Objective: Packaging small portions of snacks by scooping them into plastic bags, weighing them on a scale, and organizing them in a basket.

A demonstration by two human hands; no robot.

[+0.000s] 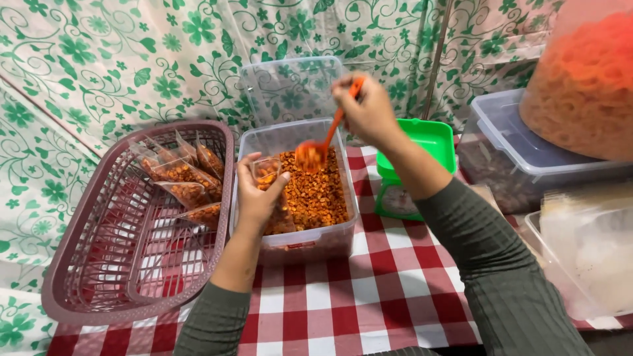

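Observation:
My left hand (256, 194) holds a small clear plastic bag (266, 170) open over a clear tub (343, 234) filled with orange-brown fried snack. My right hand (369, 112) grips an orange spoon (315, 153) by its handle; the loaded bowl of the spoon hangs just right of the bag's mouth, above the tub. The bag holds some snack. The tub's clear lid (290, 89) stands upright behind it against the cloth.
A mauve plastic basket (92, 264) at left holds several filled bags (184, 178). A green weighing scale (422, 142) stands right of the tub. Clear lidded boxes (508, 142) and a big bag of orange ring snacks (583, 86) are at right. A red-checked cloth (369, 296) covers the table.

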